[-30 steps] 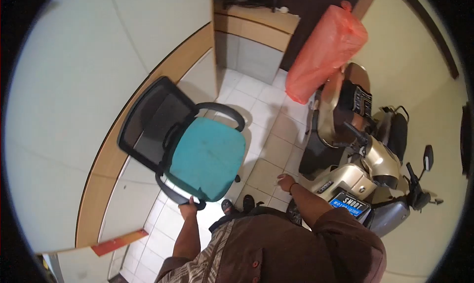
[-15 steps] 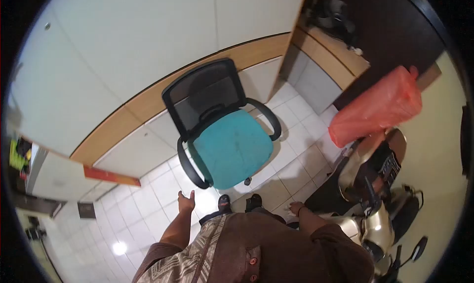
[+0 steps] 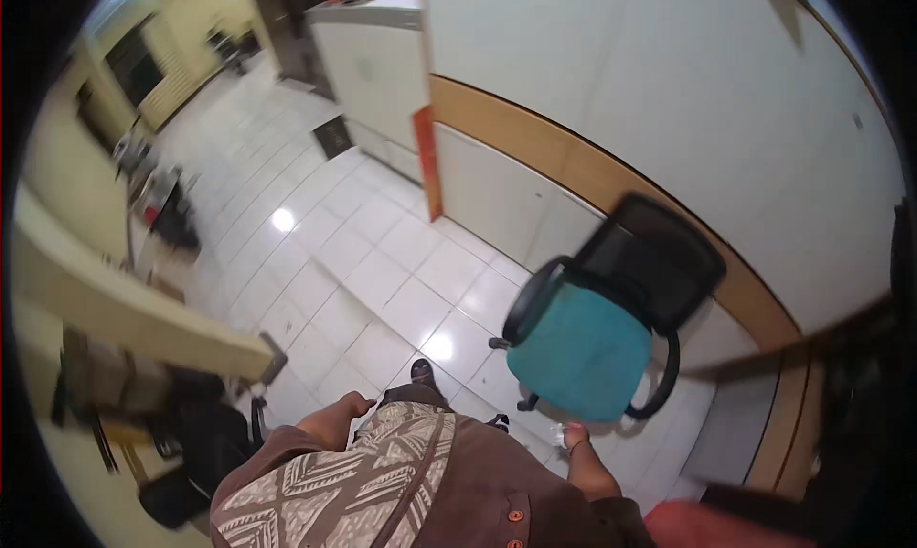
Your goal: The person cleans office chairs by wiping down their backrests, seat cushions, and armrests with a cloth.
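My left hand [image 3: 357,404] hangs beside my body over the tiled floor, loosely relaxed, with nothing visible in it. My right hand [image 3: 576,436] is closed around a small whitish, see-through item [image 3: 559,434], too small to make out its kind. That hand is nearest to an office chair with a teal seat [image 3: 581,352], just beyond it and apart from it. The chair has a black mesh back [image 3: 654,261] and black armrests. Its back stands close to the cabinet wall.
White cabinets [image 3: 611,70] with a wooden strip line the right. An orange-red panel [image 3: 427,164] stands at their corner. White floor tiles [image 3: 382,290] lead to the far left. A cream beam [image 3: 143,300] and black chair [image 3: 205,433] are at left; a red bag [image 3: 716,527] is at lower right.
My view has turned left, so the teal chair now sits farther right and the far passage shows. The motorcycle has left view. My left hand's spread fingers now look more relaxed.
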Available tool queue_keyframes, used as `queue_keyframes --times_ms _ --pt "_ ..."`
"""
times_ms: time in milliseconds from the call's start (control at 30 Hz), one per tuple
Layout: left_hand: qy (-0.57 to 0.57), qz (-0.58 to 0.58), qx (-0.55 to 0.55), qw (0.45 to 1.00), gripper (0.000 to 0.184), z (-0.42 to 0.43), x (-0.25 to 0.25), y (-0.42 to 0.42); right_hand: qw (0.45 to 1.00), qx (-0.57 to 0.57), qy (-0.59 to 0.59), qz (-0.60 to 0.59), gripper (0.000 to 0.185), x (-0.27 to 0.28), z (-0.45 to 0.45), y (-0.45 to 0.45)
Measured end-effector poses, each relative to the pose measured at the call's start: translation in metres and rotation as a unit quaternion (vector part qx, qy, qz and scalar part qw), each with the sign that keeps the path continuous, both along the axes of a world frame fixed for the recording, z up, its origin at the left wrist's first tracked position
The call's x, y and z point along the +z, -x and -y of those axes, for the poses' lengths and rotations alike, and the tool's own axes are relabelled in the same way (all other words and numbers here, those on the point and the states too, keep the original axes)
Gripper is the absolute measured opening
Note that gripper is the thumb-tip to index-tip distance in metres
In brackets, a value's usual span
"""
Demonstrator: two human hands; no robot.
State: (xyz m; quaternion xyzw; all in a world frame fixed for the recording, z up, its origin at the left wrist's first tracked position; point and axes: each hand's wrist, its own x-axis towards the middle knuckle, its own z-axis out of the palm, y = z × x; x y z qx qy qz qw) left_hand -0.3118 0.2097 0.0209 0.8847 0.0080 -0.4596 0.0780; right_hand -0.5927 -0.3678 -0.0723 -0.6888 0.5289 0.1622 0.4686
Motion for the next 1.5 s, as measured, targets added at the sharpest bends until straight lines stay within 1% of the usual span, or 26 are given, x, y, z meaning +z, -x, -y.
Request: queue_keyframes --times_ms 67,100,133,233,267,367,467,533,600,633,667,733,867,933,1000,1067,1100,1133,1200,1233,1267,1300,1333,1367,1433,1500 --pt "-0.014 -0.049 0.076 0.996 0.071 -0.014 -0.006 0.035 0.999 0.035 -0.014 0.031 0.038 -0.017 0.003 -0.039" --pt "0.015 -0.013 0.102 0.995 0.071 -0.028 -0.030 0.052 0.997 0.035 -0.039 0.058 0.037 -0.019 -0.002 -0.060" --pt "0.020 -0.011 0.125 0.992 0.071 -0.039 -0.045 0.061 0.996 0.058 -0.036 0.058 0.037 0.005 -0.016 -0.087" --pt "0.084 0.012 -0.108 0.991 0.069 -0.065 -0.075 0.082 0.972 0.231 0.001 -0.038 0.037 0.070 -0.056 -0.152" --pt "0.086 0.013 -0.088 0.992 0.069 -0.071 -0.076 0.088 0.967 0.251 0.004 -0.040 0.037 0.065 -0.065 -0.165" --pt "0.081 0.012 0.166 0.983 0.055 -0.077 -0.025 0.085 0.938 0.345 -0.002 -0.021 0.039 0.023 -0.087 -0.205" --pt "0.109 0.007 0.243 0.964 0.067 -0.109 -0.008 0.073 0.881 0.469 0.022 -0.062 0.037 0.028 -0.131 -0.261" --pt "0.115 0.133 0.242 0.954 0.065 -0.146 -0.080 0.083 0.856 0.513 0.004 -0.060 0.040 0.014 -0.156 -0.301" --pt "0.098 0.067 0.377 0.919 0.063 -0.162 -0.027 0.072 0.809 0.587 0.026 -0.008 0.024 0.004 -0.188 -0.343" --pt "0.093 0.091 0.381 0.915 0.063 -0.177 -0.039 0.075 0.824 0.555 -0.093 -0.063 0.022 0.007 -0.204 -0.370" --pt "0.087 0.114 0.385 0.912 0.063 -0.191 -0.060 0.082 0.836 0.538 -0.098 -0.049 0.022 0.043 -0.237 -0.384" --pt "0.068 0.096 0.463 0.879 0.062 -0.202 -0.039 0.085 0.857 0.503 -0.108 -0.020 0.023 0.137 -0.314 -0.415" --pt "0.052 0.119 0.526 0.840 0.061 -0.205 -0.027 0.102 0.834 0.532 -0.148 0.005 0.030 0.133 -0.367 -0.469" --pt "0.053 0.097 0.553 0.826 0.061 -0.197 -0.019 0.109 0.758 0.642 -0.117 -0.024 0.033 0.134 -0.388 -0.495" --pt "0.053 0.076 0.576 0.812 0.061 -0.180 -0.023 0.120 0.721 0.685 -0.100 -0.045 0.031 0.131 -0.404 -0.520" --pt "0.025 0.083 0.581 0.809 0.060 -0.161 -0.033 0.134 0.621 0.778 -0.058 -0.078 0.026 0.087 -0.404 -0.553" --pt "0.019 0.083 0.594 0.800 0.060 -0.159 -0.032 0.137 0.682 0.718 -0.087 -0.109 0.023 0.074 -0.406 -0.561" --pt "0.050 0.032 0.619 0.783 0.060 -0.149 -0.030 0.142 0.669 0.729 -0.089 -0.115 0.023 0.079 -0.414 -0.568" --pt "0.080 -0.018 0.658 0.748 0.062 -0.122 -0.023 0.155 0.477 0.873 0.021 -0.101 0.027 0.091 -0.435 -0.593" --pt "0.085 0.043 0.667 0.739 0.060 -0.112 -0.016 0.157 0.406 0.912 0.024 -0.062 0.029 0.058 -0.433 -0.612" --pt "0.084 0.109 0.672 0.728 0.059 -0.109 -0.010 0.159 0.443 0.889 -0.014 -0.113 0.032 0.062 -0.447 -0.625" --pt "0.031 0.070 0.668 0.741 0.052 -0.106 -0.032 0.163 0.492 0.858 -0.070 -0.127 0.032 0.043 -0.451 -0.646" --pt "0.022 0.079 0.679 0.729 0.052 -0.104 -0.019 0.157 0.539 0.820 -0.127 -0.142 0.033 0.022 -0.461 -0.665" --pt "-0.007 0.147 0.691 0.708 0.051 -0.094 0.001 0.152 0.624 0.752 -0.150 -0.150 0.033 0.053 -0.481 -0.668" --pt "-0.008 0.214 0.749 0.627 0.053 -0.071 0.033 0.140 0.630 0.746 -0.156 -0.151 0.031 0.066 -0.509 -0.691" --pt "-0.005 0.166 0.780 0.603 0.055 -0.062 0.024 0.139 0.655 0.723 -0.142 -0.166 0.030 0.067 -0.532 -0.714"
